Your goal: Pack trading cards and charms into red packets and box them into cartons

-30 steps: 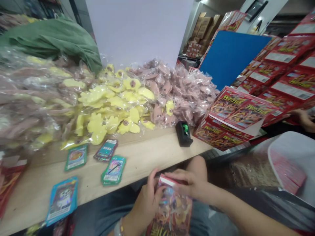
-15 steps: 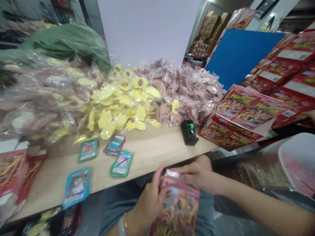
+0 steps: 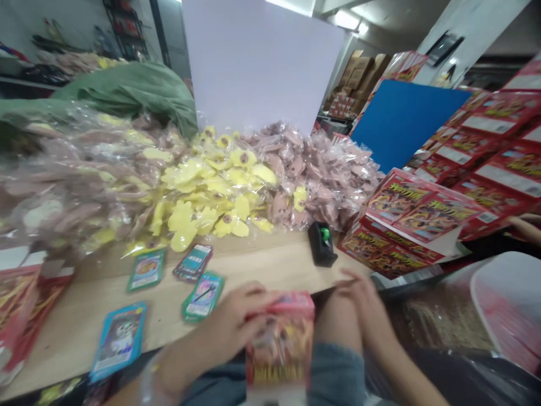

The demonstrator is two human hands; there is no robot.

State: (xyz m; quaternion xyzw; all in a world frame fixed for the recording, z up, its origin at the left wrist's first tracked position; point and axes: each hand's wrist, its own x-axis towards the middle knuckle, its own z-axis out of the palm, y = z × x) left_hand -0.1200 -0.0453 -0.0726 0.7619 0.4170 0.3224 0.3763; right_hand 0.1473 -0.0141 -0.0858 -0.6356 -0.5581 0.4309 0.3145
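Note:
A red printed cardboard box (image 3: 281, 344) stands upright over my lap, its top flap closed and its front blurred by motion. My left hand (image 3: 232, 316) grips the box at its upper left side. Away from the box, beside my knee, is my right hand (image 3: 361, 299); its fingers are spread and nothing shows in them. On the table near my left hand lie a green-edged card stack (image 3: 203, 296), a dark red-edged stack (image 3: 193, 262), another green-edged stack (image 3: 146, 269) and a blue-edged stack (image 3: 118, 338).
Yellow (image 3: 203, 192) and pink (image 3: 329, 175) bagged pieces heap along the table's back. A black tape dispenser (image 3: 322, 245) stands before them. Red printed boxes (image 3: 406, 220) are stacked at right, near another person's hand (image 3: 526, 228). Flattened red boxes (image 3: 25, 310) lie at left.
My right hand has left the box and moved right, its fingers spreading. The box has turned more upright and its white flap is now closed. The view has tilted up.

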